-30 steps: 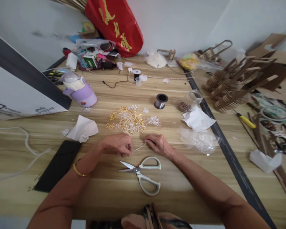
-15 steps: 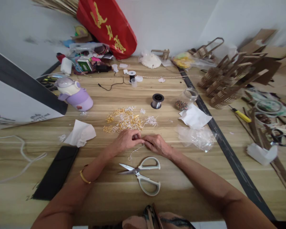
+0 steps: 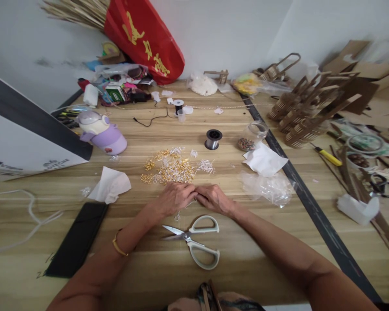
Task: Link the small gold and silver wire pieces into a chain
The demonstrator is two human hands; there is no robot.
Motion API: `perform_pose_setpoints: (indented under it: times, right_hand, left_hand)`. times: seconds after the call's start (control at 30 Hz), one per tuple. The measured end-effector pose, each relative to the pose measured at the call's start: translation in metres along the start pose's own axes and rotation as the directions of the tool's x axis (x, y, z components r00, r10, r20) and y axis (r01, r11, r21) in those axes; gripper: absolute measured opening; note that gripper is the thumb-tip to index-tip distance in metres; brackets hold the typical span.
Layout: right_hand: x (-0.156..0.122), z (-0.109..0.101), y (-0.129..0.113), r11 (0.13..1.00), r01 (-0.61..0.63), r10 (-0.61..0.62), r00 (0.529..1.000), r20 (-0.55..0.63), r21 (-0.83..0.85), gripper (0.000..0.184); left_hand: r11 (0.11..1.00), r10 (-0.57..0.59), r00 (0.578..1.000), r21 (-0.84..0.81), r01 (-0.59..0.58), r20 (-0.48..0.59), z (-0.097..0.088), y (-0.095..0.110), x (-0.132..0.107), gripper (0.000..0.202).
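My left hand [image 3: 178,196] and my right hand [image 3: 214,198] meet at the fingertips over the middle of the table, both closed in a pinch. A thin silvery chain [image 3: 177,217] hangs from between them toward the tabletop, with a small clasp or ring at its loose end. The part at the fingertips is hidden. Just beyond my left hand lies a heap of gold and silver jewelry findings [image 3: 173,166], with a small bunch of silvery pins [image 3: 205,166] beside it. Nearer to me, scissors with pale handles [image 3: 188,236] lie with their blades apart.
Beyond the findings stands a spool of wire [image 3: 213,139], with a glass jar of beads [image 3: 253,136] to its right. White paper [image 3: 265,160] and clear plastic bags [image 3: 267,190] lie at right. At left are a purple bottle [image 3: 106,136], crumpled paper [image 3: 110,185] and a black phone-like slab [image 3: 77,239].
My left hand has turned and dropped slightly, its fingers drawing in over the end of the chain. My right hand stays about where it was.
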State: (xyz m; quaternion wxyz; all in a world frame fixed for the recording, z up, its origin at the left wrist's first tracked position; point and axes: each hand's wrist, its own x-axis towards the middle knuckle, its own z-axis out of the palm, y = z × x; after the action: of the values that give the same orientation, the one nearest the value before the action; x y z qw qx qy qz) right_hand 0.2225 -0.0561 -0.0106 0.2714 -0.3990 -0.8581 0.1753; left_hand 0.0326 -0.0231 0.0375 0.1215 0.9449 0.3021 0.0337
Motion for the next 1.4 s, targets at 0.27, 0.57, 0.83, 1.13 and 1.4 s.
perform_pose_setpoints:
  times: [0.27,0.57,0.83,1.13,1.4]
  right_hand:
    - [0.001,-0.001,-0.001,0.995,-0.040,0.041,0.999,-0.005,0.095,0.020]
    - [0.001,0.001,-0.001,0.978,-0.106,0.110,0.994,-0.012,0.180,0.017]
    - [0.003,-0.004,-0.005,0.961,-0.154,0.156,0.988,0.007,0.232,0.016]
    - [0.002,-0.001,-0.001,0.915,-0.229,0.242,0.970,0.002,0.331,0.014]
    - [0.002,-0.005,-0.002,0.916,-0.216,0.222,0.975,0.021,0.338,0.020]
  left_hand:
    - [0.997,0.001,1.000,-0.072,-0.002,-0.014,0.003,-0.004,0.000,0.026]
    - [0.912,-0.154,0.988,-0.387,0.140,-0.007,0.008,-0.014,0.005,0.024]
    - [0.766,-0.194,0.981,-0.620,0.170,0.029,0.009,-0.021,0.006,0.025]
    - [0.731,-0.191,0.980,-0.674,0.110,-0.047,0.016,-0.024,0.007,0.023]
    - [0.756,-0.208,0.973,-0.648,0.093,-0.103,0.021,-0.027,0.007,0.021]
